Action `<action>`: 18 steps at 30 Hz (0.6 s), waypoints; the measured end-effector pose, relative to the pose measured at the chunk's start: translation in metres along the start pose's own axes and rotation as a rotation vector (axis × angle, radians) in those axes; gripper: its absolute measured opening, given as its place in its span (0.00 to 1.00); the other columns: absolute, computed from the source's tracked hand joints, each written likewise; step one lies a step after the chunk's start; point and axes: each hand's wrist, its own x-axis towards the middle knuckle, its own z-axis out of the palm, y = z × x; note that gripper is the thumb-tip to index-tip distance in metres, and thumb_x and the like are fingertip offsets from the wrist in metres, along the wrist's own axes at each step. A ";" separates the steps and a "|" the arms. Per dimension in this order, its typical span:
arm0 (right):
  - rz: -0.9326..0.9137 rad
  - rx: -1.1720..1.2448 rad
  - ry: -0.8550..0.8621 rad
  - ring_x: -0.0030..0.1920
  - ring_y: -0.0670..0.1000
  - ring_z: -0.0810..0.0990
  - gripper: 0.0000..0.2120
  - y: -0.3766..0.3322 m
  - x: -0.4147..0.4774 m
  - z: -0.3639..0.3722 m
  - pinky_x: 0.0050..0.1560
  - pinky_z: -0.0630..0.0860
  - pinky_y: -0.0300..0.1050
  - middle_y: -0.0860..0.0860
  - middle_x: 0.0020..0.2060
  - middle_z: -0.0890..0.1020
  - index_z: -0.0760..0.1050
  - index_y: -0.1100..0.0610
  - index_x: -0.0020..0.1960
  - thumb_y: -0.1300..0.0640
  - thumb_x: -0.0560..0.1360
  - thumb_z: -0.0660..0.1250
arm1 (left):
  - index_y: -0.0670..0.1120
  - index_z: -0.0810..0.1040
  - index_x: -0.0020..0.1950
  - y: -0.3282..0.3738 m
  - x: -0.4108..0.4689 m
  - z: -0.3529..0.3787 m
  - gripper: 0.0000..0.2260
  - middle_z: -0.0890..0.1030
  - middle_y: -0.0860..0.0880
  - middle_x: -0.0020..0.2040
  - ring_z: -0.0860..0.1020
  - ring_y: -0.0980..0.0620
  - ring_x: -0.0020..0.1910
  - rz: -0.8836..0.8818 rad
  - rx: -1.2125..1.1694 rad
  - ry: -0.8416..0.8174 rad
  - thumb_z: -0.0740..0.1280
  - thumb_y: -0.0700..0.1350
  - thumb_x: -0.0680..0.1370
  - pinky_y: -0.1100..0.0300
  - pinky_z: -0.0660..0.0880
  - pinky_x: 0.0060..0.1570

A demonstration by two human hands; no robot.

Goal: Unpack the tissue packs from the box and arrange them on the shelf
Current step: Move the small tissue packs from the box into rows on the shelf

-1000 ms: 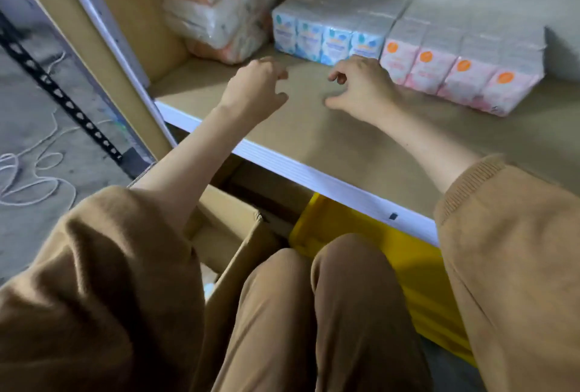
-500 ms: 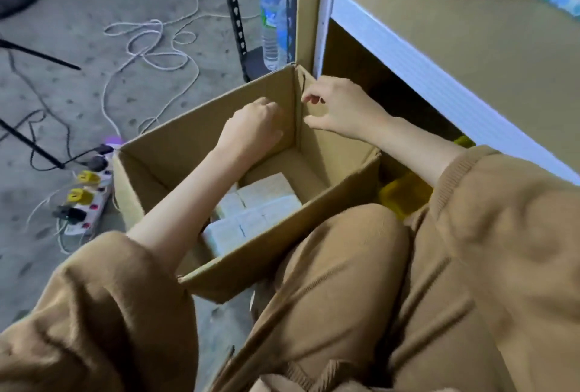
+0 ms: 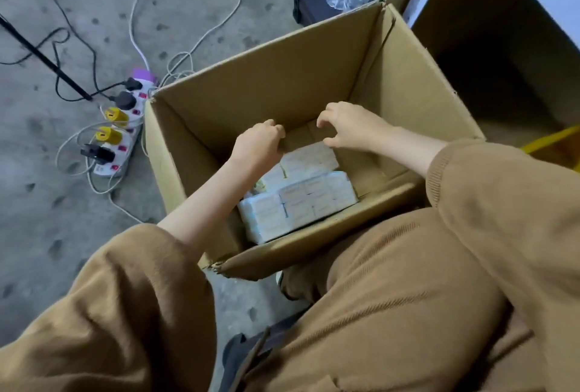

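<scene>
Both your left hand (image 3: 257, 147) and right hand (image 3: 351, 128) hovered inside the box (image 3: 276, 77) above the tissue packs (image 3: 301, 197), fingers curled, gripping nothing.

White tissue packs (image 3: 301, 200) flat on the floor of the open cardboard box (image 3: 282, 77) (near side).
</scene>
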 end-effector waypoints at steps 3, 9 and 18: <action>-0.012 0.020 -0.052 0.60 0.56 0.73 0.17 0.002 0.013 0.015 0.53 0.71 0.48 0.56 0.59 0.74 0.71 0.59 0.64 0.58 0.76 0.63 | 0.43 0.72 0.66 -0.005 0.013 0.012 0.16 0.74 0.43 0.62 0.75 0.41 0.60 -0.004 0.015 -0.028 0.62 0.42 0.79 0.51 0.74 0.52; -0.056 0.077 -0.246 0.60 0.55 0.73 0.18 0.006 0.027 0.044 0.56 0.71 0.47 0.55 0.60 0.75 0.72 0.58 0.64 0.59 0.74 0.65 | 0.41 0.73 0.65 -0.012 0.030 0.027 0.15 0.74 0.42 0.62 0.75 0.40 0.60 -0.013 0.046 -0.074 0.61 0.42 0.79 0.50 0.74 0.52; -0.186 0.211 -0.639 0.67 0.53 0.70 0.34 -0.016 0.028 0.068 0.64 0.68 0.43 0.54 0.68 0.71 0.64 0.59 0.71 0.53 0.68 0.73 | 0.41 0.72 0.66 -0.021 0.037 0.035 0.16 0.73 0.42 0.63 0.74 0.39 0.61 -0.030 0.064 -0.110 0.62 0.43 0.79 0.48 0.75 0.53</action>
